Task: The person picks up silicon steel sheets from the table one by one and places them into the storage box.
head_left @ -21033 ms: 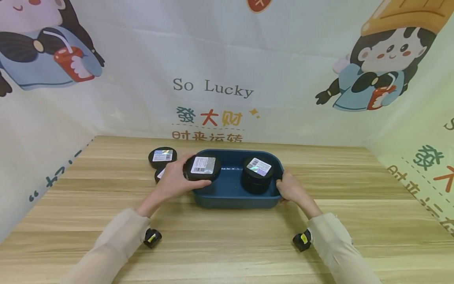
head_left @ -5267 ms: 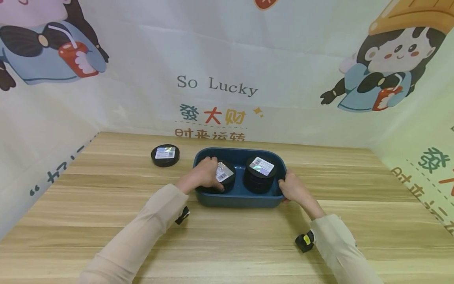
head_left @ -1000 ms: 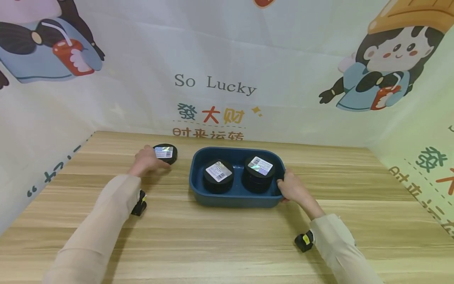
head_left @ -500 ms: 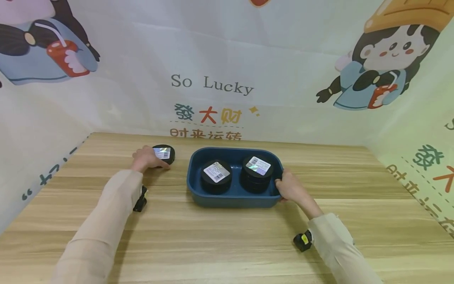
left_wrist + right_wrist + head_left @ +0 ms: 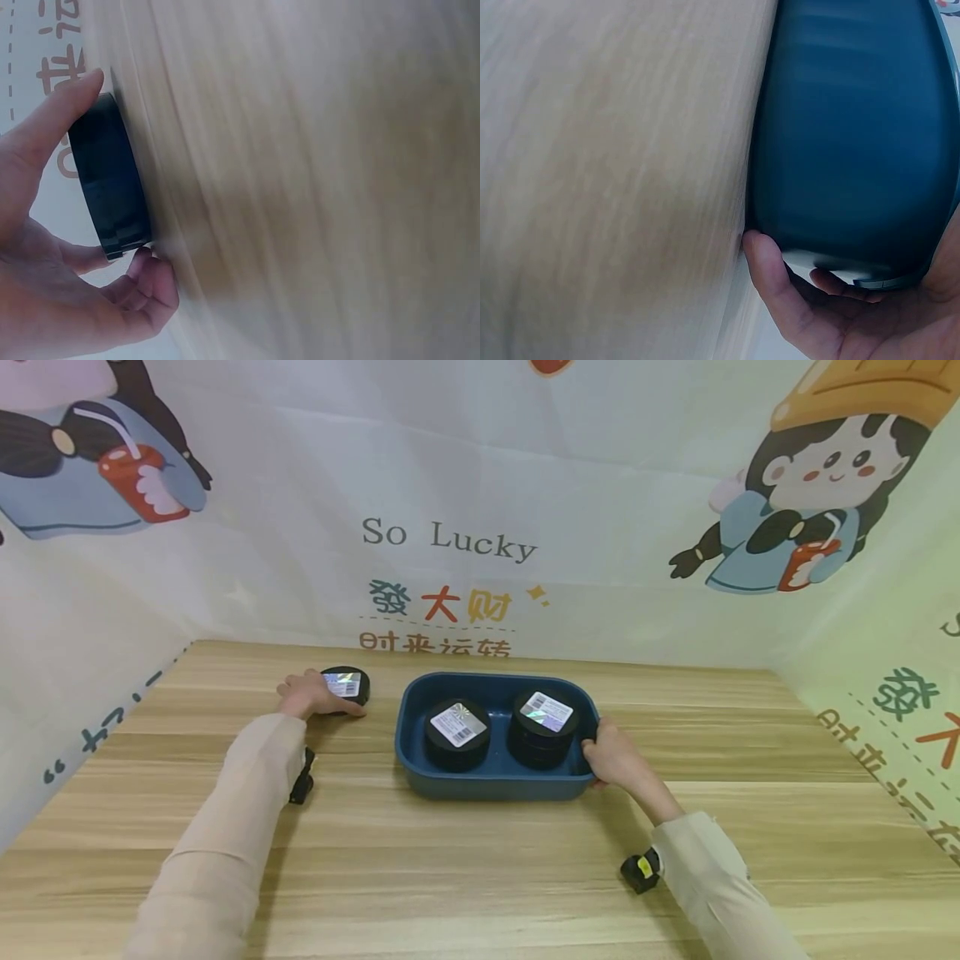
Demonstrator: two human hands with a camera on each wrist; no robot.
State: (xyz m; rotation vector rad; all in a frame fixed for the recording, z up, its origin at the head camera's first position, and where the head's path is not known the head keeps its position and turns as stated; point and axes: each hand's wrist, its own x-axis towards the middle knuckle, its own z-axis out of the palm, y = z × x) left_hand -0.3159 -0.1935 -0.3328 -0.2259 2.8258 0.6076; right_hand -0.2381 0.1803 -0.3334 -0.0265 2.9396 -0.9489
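At the left of the table sits a flat round black container with a silvery-white label on top. My left hand grips it, thumb on the near side and fingers round the far left; the left wrist view shows thumb and fingers against the container's dark side, close to the tabletop. My right hand holds the right end of a blue rectangular bin, some fingers hidden behind its wall. Inside the bin stand a labelled black container on the left and a stack of black containers on the right.
The wood-grain table meets a printed white cloth backdrop at the back and sides. A black wrist camera hangs under the right sleeve, and another under the left.
Earlier my left hand lowered black containers into the bin's left side. It then let go and moved left to the container on the table, now gripping it. My right hand has stayed on the bin.
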